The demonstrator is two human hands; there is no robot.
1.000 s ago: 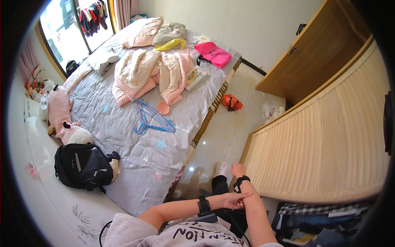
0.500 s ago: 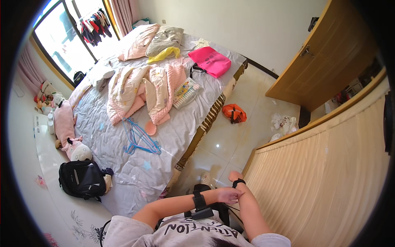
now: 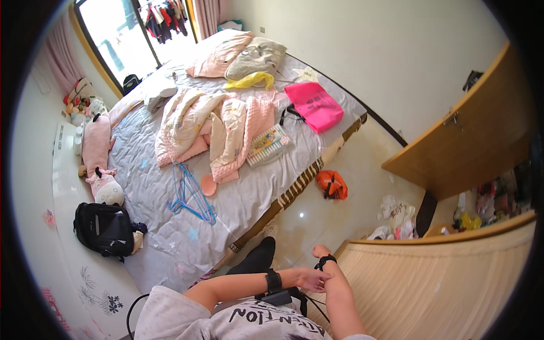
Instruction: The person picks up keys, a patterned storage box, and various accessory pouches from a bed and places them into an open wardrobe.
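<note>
Two hands: left hand (image 3: 313, 280) touches right forearm (image 3: 340, 300); right hand (image 3: 321, 251) lies beyond; finger closure cannot be told. One backpack (image 3: 103, 228), one pink bag (image 3: 315, 107); contents hidden.

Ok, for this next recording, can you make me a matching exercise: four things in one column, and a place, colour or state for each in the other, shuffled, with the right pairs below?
Things:
1. Left hand
2. Backpack
3. Door
4. Orange bundle

Places, colours, states:
A. Standing open
B. On the floor beside the bed
C. At the right forearm
D. Mainly black

Right pairs: 1-C, 2-D, 3-A, 4-B
</note>
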